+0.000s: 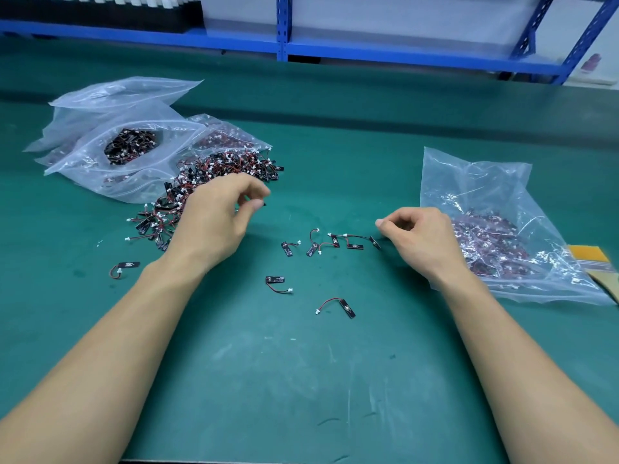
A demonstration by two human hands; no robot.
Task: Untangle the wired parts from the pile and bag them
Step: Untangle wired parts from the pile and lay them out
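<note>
1. Green mat holds loose wired parts between the hands; pile left, bag right.
2. Left hand pinches one dark part; tangled neighbours may drag along.
3. Right hand curls, hold unclear; wires could snag the bag's mouth.

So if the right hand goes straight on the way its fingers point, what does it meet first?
Probably the loose wired part just beyond the right hand's fingertips, at the right end of the row. Hand height is unclear, so it might pass over.
</note>
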